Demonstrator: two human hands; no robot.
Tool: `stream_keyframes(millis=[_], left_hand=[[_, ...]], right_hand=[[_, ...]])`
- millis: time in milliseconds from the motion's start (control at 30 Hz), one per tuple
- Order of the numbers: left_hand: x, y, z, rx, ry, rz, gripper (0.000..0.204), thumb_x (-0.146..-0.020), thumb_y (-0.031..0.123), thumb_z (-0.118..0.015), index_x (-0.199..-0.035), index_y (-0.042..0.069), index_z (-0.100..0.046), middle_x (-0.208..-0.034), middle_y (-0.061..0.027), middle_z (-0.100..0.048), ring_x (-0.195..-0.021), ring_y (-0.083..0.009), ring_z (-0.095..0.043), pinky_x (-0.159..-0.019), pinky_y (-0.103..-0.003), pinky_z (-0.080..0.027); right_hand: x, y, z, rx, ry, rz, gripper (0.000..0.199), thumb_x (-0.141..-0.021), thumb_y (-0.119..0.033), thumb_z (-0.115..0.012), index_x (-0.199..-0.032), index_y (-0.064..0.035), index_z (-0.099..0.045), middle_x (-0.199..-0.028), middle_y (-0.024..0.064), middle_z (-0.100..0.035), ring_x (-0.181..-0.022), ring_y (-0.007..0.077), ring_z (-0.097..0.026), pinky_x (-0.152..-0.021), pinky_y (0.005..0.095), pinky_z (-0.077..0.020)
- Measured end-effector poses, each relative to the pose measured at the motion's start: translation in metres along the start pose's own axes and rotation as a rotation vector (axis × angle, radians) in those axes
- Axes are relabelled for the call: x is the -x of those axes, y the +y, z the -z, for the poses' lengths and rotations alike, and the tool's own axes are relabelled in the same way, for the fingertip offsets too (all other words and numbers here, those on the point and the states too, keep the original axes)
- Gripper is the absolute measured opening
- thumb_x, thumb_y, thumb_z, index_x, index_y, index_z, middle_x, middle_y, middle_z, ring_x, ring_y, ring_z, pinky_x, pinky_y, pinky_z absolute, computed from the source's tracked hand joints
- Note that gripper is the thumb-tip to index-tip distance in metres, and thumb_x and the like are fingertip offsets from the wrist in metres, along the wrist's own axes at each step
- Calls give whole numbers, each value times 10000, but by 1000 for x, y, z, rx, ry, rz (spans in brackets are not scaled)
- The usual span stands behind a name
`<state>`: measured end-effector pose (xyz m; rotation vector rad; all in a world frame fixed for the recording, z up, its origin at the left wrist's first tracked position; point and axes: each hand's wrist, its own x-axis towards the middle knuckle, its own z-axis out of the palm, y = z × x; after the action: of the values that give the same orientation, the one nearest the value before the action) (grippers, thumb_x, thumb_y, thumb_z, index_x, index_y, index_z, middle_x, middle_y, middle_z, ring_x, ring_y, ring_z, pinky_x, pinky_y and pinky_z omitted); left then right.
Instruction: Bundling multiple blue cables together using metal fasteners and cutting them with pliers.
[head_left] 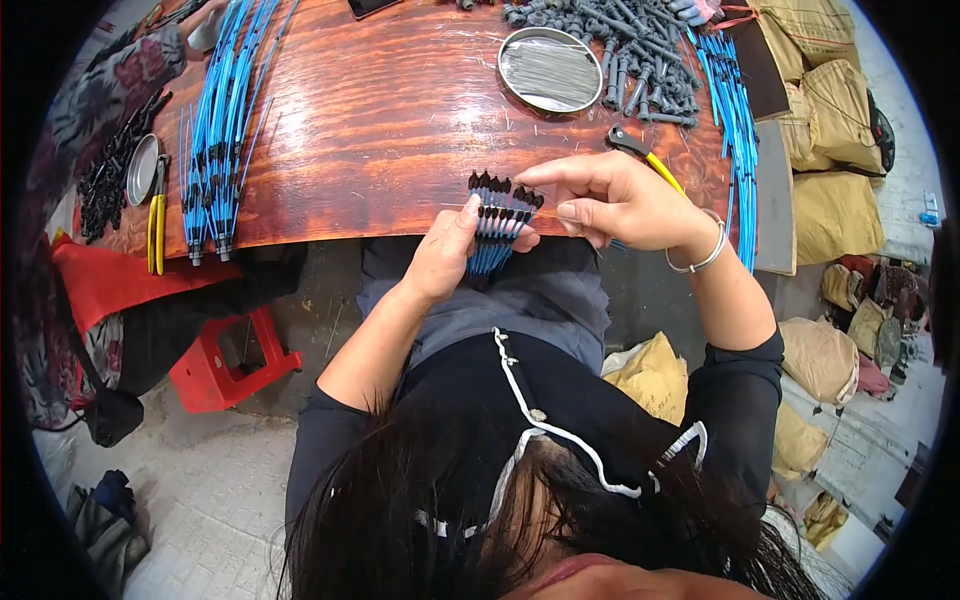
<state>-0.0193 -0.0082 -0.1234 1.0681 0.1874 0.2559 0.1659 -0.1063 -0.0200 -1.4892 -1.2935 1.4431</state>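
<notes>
Over my lap, at the table's front edge, my left hand (443, 252) is closed around a bundle of thin blue rods with black tips (492, 184). The tips fan out in a row and point away from me, with a second row of black pieces just below them. A thin pale wire runs across the bundle under my left thumb. My right hand (632, 203) is at the bundle's right side, its index finger stretched toward the black tips. Its thumb and other fingers are pinched, seemingly on the wire's end, which is hard to make out.
On the reddish wooden table (370, 110) stands a round tin of thin wires (548, 70), beside heaped grey plastic parts (650, 60). Yellow-handled pliers (662, 172) lie to the right; another pair (156, 230) is left. Blue rod bundles (225, 110) lie at both sides. A red stool (232, 360) stands below.
</notes>
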Motion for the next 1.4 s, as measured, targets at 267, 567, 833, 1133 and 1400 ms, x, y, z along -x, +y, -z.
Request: stream_keyframes(millis=[267, 567, 833, 1133, 1400], left_hand=[[1, -1, -1, 63, -4, 31, 570, -940, 396, -227, -1046, -65, -545, -904, -147, -627, -858, -212, -609, -824, -319, -462], [-2, 7, -2, -76, -43, 96, 647, -872, 526, -296, -1118, -52, -454, -977, -187, -607, -901, -261, -604, -814, -339, -466], [-2, 6, 1, -36, -29, 97, 650, -877, 536, -278, -1113, -41, -462, -977, -175, -607, -910, -259, -600, -816, -344, -464], [2, 13, -1, -31, -54, 115, 621, -903, 496, -246, -1121, -39, -472, -996, -164, -600, -937, -253, -586, -859, -352, -430], [7, 25, -6, 20, -43, 173, 586, -922, 452, -220, -1152, -29, -464, -1054, -151, -580, -998, -248, -557, -914, -356, -377]], right_hand=[[1, -5, -1, -81, 7, -31, 317, -839, -71, -520, -1156, -55, -522, -689, -33, -524, -504, 18, -435, -456, 160, -364], [-8, -13, 8, 350, 17, 90, 252, -781, 25, -542, -1031, 6, -573, -742, 18, -590, -593, 38, -494, -515, 186, -413], [-11, -15, 0, 298, 52, 97, 244, -789, 37, -527, -1031, 14, -552, -770, 25, -600, -611, 32, -508, -516, 178, -417], [-8, -6, -6, 113, 72, 62, 242, -809, 45, -515, -1047, 9, -540, -748, 5, -576, -603, 22, -482, -497, 170, -397], [-5, -8, -6, 140, 80, 112, 255, -813, 53, -504, -1061, 13, -542, -746, 4, -571, -611, 27, -483, -512, 169, -396]])
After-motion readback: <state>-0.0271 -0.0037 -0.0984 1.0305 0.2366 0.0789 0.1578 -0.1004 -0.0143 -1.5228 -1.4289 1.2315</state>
